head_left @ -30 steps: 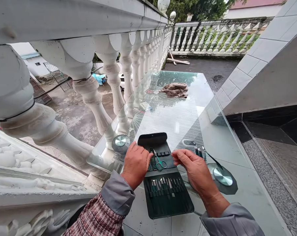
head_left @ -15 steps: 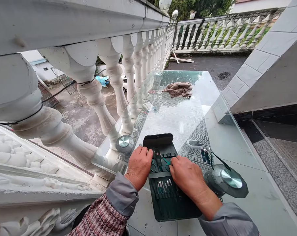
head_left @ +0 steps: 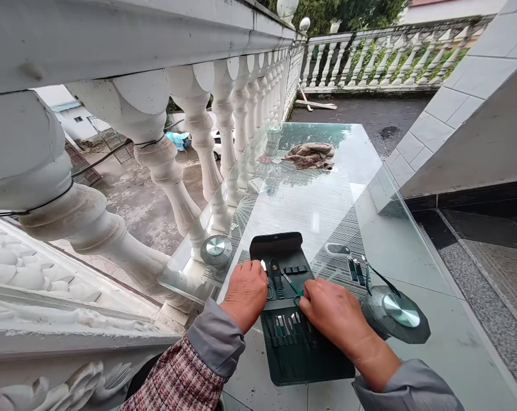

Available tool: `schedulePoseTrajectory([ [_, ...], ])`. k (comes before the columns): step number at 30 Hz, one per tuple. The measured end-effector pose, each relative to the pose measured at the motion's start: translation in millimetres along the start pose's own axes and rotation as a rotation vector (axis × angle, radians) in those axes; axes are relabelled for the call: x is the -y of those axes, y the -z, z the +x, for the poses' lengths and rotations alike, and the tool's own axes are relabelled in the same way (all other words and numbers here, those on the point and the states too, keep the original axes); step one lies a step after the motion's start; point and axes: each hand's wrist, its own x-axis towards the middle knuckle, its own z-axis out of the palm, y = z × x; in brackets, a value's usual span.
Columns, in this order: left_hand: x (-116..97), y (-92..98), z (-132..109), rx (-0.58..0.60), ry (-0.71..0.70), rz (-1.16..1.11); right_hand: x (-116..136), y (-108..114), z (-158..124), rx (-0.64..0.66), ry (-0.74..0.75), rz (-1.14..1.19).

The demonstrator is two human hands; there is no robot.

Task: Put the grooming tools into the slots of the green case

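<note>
A black fold-out manicure case [head_left: 284, 245] lies open on the glass table [head_left: 309, 200], with several small metal tools in its loops. My left hand [head_left: 246, 291] rests closed on the case's left edge, pressing it down. My right hand [head_left: 333, 313] is closed around the handles of small green scissors [head_left: 291, 283], whose blades point up and left over the case's middle panel. A green-handled nail clipper [head_left: 276, 278] sits strapped beside them.
A few small tools [head_left: 356, 269] and a dark oval piece [head_left: 337, 249] lie right of the case. Round metal table fittings [head_left: 216, 248] [head_left: 399, 319] sit at both sides. A brown rag [head_left: 312, 155] lies far back. A white balustrade [head_left: 189, 120] runs along the left.
My right hand came left from the case's right edge onto the green scissors and has drawn them down and right. My left hand stayed on the case's left side.
</note>
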Motion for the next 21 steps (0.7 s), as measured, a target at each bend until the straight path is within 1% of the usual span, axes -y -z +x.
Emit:
schedulePoseTrajectory([
  [3, -0.4, -1.3, -0.8, -0.005, -0.008, 0.002, -3.1, -0.5, -0.8, -0.018, -0.021, -0.024],
  [6, -1.0, -2.4, -1.3, -0.008, 0.003, 0.006, -3.9, -2.6, 1.3, -0.075, -0.025, -0.079],
  [10, -1.9, -2.9, -1.0, -0.011, 0.01, 0.011, -10.0, -6.9, 4.1, -0.149, 0.023, -0.11],
  [13, -2.2, -3.4, -1.1, -0.014, 0.008, 0.012, -21.4, -9.7, 4.2, -0.163, 0.031, -0.115],
  [18, -1.4, -4.3, -2.3, -0.018, 0.011, 0.014, -46.5, -11.3, 0.3, -0.133, -0.004, -0.135],
  [21, -1.0, -4.5, -2.2, -0.021, 0.011, 0.015, -62.1, -9.5, -4.3, -0.114, -0.038, -0.073],
])
